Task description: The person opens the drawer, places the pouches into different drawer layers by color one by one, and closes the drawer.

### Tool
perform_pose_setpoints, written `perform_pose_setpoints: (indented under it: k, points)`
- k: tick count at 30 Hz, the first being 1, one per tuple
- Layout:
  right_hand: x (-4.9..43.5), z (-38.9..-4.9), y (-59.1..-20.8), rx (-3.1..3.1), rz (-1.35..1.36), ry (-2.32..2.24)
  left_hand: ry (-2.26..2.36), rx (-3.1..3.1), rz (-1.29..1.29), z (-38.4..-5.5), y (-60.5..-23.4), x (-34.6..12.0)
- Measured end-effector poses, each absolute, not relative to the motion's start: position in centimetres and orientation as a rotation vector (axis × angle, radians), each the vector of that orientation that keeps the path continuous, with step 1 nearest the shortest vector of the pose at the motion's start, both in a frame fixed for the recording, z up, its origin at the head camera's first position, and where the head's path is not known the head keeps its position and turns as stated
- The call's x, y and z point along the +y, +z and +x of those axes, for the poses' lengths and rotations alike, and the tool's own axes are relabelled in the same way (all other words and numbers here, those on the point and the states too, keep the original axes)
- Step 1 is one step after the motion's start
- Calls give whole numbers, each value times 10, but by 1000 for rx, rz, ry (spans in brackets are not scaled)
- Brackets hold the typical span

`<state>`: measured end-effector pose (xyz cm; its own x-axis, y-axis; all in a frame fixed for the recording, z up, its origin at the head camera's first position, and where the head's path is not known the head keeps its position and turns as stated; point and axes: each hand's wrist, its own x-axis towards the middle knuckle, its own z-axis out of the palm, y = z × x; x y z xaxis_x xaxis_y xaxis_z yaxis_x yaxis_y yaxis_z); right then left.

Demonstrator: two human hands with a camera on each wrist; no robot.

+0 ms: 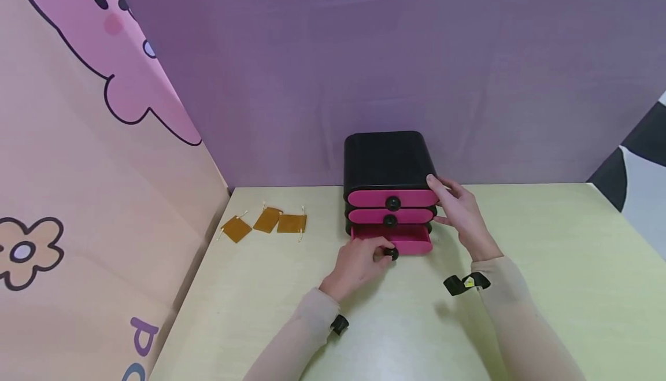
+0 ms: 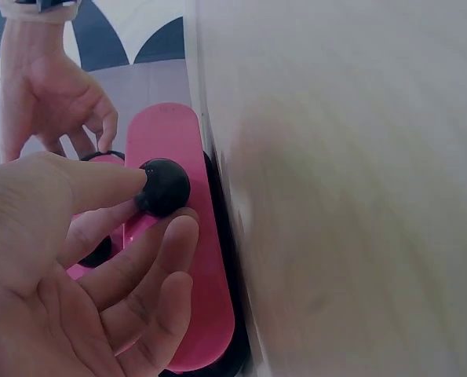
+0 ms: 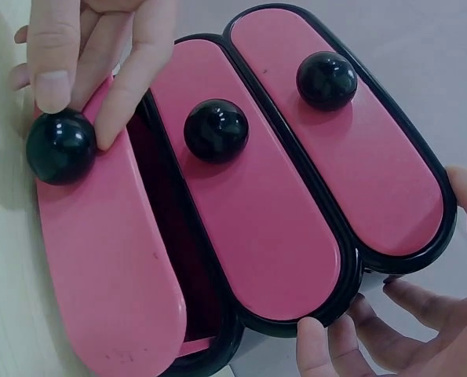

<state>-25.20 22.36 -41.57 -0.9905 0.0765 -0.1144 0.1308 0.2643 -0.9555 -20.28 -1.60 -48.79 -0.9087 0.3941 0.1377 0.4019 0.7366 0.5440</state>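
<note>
A black chest of drawers (image 1: 387, 158) with three pink fronts stands against the purple backdrop. Its bottom drawer (image 1: 416, 247) is pulled partway out, while the upper two are closed. My left hand (image 1: 359, 262) pinches that drawer's round black knob (image 2: 166, 188) between thumb and fingers. My right hand (image 1: 462, 213) rests against the chest's right side, thumb near the top front corner, other fingers along the side. In the right wrist view, a dark gap shows behind the bottom front (image 3: 111, 267); what lies inside is hidden.
Three small brown-gold pouches with pale drawstrings, the left pouch (image 1: 236, 229), middle pouch (image 1: 267, 219) and right pouch (image 1: 292, 224), lie left of the chest on the pale wooden table (image 1: 250, 288). A wall with cartoon prints borders the left side.
</note>
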Motion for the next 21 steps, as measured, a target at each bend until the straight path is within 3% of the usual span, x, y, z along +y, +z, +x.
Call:
perform_pose_setpoints:
  k: [21]
  points:
    - [224, -255, -420, 2457, 204, -1889, -804, -2908, -764, -177, -495, -18]
